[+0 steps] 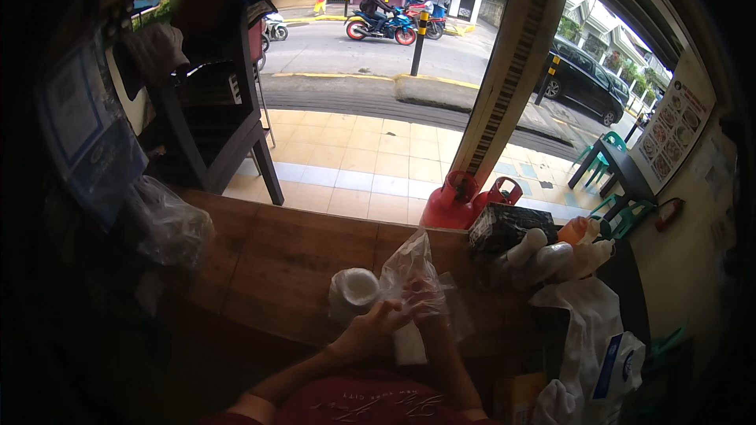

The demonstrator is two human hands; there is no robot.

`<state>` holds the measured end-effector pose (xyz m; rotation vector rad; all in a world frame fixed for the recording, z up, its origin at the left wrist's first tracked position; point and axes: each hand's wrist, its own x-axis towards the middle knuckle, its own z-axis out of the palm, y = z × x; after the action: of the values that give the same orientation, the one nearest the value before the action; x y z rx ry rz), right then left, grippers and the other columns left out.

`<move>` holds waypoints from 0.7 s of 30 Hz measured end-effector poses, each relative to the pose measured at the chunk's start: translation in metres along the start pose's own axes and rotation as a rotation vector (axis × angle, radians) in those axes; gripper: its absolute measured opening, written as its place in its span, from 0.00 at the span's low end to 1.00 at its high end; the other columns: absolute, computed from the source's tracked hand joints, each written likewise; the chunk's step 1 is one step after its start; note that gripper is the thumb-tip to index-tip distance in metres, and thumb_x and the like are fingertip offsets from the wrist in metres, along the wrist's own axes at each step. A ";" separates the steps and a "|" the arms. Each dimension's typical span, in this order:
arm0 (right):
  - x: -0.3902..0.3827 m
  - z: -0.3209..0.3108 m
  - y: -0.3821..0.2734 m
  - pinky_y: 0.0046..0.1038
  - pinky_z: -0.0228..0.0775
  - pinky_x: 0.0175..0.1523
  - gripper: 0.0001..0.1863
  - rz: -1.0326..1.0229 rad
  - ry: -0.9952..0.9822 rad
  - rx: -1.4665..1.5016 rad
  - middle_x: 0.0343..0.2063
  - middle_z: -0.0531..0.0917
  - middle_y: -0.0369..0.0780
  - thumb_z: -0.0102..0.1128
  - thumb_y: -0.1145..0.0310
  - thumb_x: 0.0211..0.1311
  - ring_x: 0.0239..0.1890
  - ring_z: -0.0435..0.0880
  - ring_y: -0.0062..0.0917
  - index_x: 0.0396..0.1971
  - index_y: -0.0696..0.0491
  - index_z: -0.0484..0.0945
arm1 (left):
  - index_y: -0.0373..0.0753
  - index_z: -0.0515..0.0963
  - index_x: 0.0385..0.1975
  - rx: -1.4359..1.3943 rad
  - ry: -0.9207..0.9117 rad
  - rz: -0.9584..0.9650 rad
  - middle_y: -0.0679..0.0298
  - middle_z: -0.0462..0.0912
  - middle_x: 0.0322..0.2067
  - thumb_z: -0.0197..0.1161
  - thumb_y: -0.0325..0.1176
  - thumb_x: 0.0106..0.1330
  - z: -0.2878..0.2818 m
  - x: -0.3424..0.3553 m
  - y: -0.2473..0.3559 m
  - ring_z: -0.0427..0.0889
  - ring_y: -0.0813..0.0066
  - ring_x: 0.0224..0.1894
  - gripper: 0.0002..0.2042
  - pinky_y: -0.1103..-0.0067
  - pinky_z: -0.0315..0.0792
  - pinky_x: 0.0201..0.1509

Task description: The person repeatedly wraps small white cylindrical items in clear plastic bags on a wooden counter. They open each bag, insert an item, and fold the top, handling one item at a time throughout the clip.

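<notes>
In the head view, both hands are at a clear plastic bag [409,260] over the wooden counter [260,267]. My left hand [378,316] pinches the lower left part of the bag. My right hand [425,303] is seen through the plastic at the bag's right, fingers curled up into it; whether it is inside or behind is hard to tell. White round containers [354,287], apparently stacked and wrapped in plastic, rest just left of the bag. A pale flat packet [411,346] lies below my hands, partly hidden by my right forearm.
At right are squeeze bottles [583,256], a black box [508,220] and white plastic bags [583,315]. Crumpled plastic [173,228] sits at left near a dark chair [213,126]. Red gas cylinders [449,205] stand beyond the counter, toward a street with a motorcycle rider [378,16].
</notes>
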<state>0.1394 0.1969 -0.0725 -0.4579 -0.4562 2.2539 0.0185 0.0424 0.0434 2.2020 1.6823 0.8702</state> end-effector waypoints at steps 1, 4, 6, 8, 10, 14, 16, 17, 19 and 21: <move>-0.002 0.003 0.003 0.33 0.72 0.41 0.11 -0.093 -0.069 -0.391 0.37 0.76 0.38 0.57 0.66 0.66 0.34 0.76 0.28 0.45 0.54 0.74 | 0.51 0.66 0.66 -0.015 -0.037 -0.007 0.57 0.66 0.51 0.61 0.23 0.56 0.002 0.000 0.000 0.76 0.59 0.49 0.34 0.73 0.81 0.50; -0.010 0.011 0.027 0.33 0.72 0.44 0.13 -0.300 -0.017 -1.200 0.40 0.76 0.39 0.56 0.66 0.67 0.38 0.77 0.26 0.47 0.54 0.74 | 0.49 0.69 0.64 -0.114 0.188 0.174 0.60 0.69 0.50 0.60 0.23 0.58 0.002 0.009 0.003 0.76 0.60 0.49 0.30 0.75 0.81 0.48; -0.011 0.009 0.033 0.31 0.73 0.45 0.13 -0.262 -0.003 -1.081 0.43 0.76 0.40 0.56 0.67 0.67 0.41 0.77 0.25 0.49 0.55 0.73 | 0.49 0.71 0.61 0.100 0.069 0.205 0.60 0.68 0.50 0.58 0.23 0.59 -0.001 0.012 0.006 0.75 0.60 0.51 0.27 0.72 0.82 0.47; -0.006 0.005 0.024 0.28 0.74 0.47 0.14 -0.159 -0.087 -0.687 0.45 0.77 0.40 0.56 0.69 0.68 0.44 0.77 0.24 0.50 0.56 0.73 | 0.47 0.73 0.59 0.103 0.008 0.221 0.60 0.68 0.50 0.57 0.22 0.59 -0.005 0.011 0.008 0.75 0.60 0.52 0.25 0.70 0.82 0.46; 0.003 0.002 0.002 0.26 0.74 0.48 0.15 -0.026 -0.196 -0.244 0.48 0.77 0.40 0.56 0.70 0.68 0.47 0.77 0.23 0.52 0.56 0.72 | 0.45 0.74 0.57 -0.106 -0.003 0.232 0.58 0.68 0.50 0.56 0.22 0.59 -0.008 0.006 0.009 0.76 0.59 0.51 0.23 0.70 0.81 0.44; 0.014 0.027 -0.036 0.22 0.75 0.50 0.15 -0.035 -0.204 -0.164 0.52 0.77 0.40 0.57 0.73 0.68 0.51 0.77 0.20 0.53 0.57 0.72 | 0.37 0.75 0.56 0.066 0.046 0.047 0.55 0.71 0.46 0.57 0.24 0.60 -0.001 -0.004 0.009 0.75 0.63 0.48 0.21 0.74 0.82 0.40; 0.008 0.049 -0.037 0.22 0.74 0.51 0.14 -0.133 0.001 -0.526 0.53 0.77 0.40 0.59 0.73 0.67 0.52 0.77 0.19 0.51 0.57 0.73 | 0.38 0.76 0.54 0.014 0.043 0.005 0.56 0.67 0.48 0.57 0.23 0.60 0.004 -0.004 0.008 0.76 0.64 0.49 0.20 0.72 0.82 0.43; 0.004 0.059 -0.036 0.22 0.73 0.52 0.14 -0.136 0.136 -0.760 0.54 0.76 0.40 0.59 0.73 0.67 0.53 0.76 0.19 0.51 0.57 0.73 | 0.39 0.76 0.53 -0.011 0.045 -0.015 0.57 0.66 0.49 0.57 0.23 0.60 0.006 -0.003 0.008 0.76 0.64 0.49 0.19 0.72 0.82 0.44; -0.007 0.070 -0.025 0.23 0.70 0.58 0.16 -0.109 0.334 -1.210 0.56 0.75 0.41 0.58 0.71 0.68 0.57 0.74 0.21 0.53 0.57 0.72 | 0.42 0.73 0.58 -0.073 0.080 0.092 0.58 0.65 0.48 0.59 0.23 0.58 0.010 0.002 0.006 0.75 0.65 0.49 0.24 0.74 0.82 0.44; -0.012 0.068 -0.013 0.25 0.66 0.63 0.18 -0.038 0.135 -0.855 0.58 0.73 0.42 0.55 0.69 0.70 0.60 0.71 0.23 0.57 0.56 0.70 | 0.44 0.72 0.60 -0.094 0.116 0.209 0.59 0.65 0.47 0.59 0.22 0.58 0.015 0.009 0.006 0.75 0.66 0.49 0.27 0.76 0.82 0.44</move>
<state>0.1237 0.1839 -0.0051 -1.0023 -1.3437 1.8822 0.0337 0.0516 0.0372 2.3331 1.4433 1.1247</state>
